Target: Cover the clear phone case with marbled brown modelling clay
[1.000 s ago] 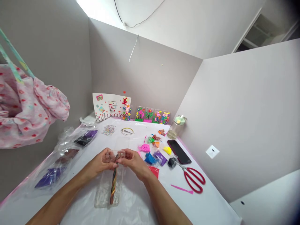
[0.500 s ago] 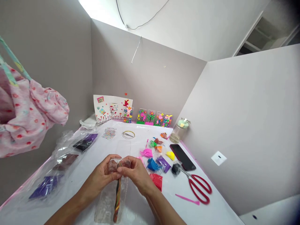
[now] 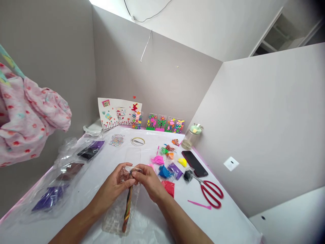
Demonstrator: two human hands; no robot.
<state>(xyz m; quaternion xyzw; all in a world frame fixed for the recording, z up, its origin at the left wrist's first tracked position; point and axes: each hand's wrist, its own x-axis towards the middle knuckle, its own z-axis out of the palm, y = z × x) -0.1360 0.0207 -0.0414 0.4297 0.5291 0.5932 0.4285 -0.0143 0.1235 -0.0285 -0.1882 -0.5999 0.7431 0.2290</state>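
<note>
The left hand (image 3: 117,183) and right hand (image 3: 148,182), fingers nearly closed, pinch the upper end of the twisted, multicoloured, clay-like rope (image 3: 127,210) above the clear, rectangular plastic case (image 3: 111,218), where light, even pressure should avoid flattening it.
</note>
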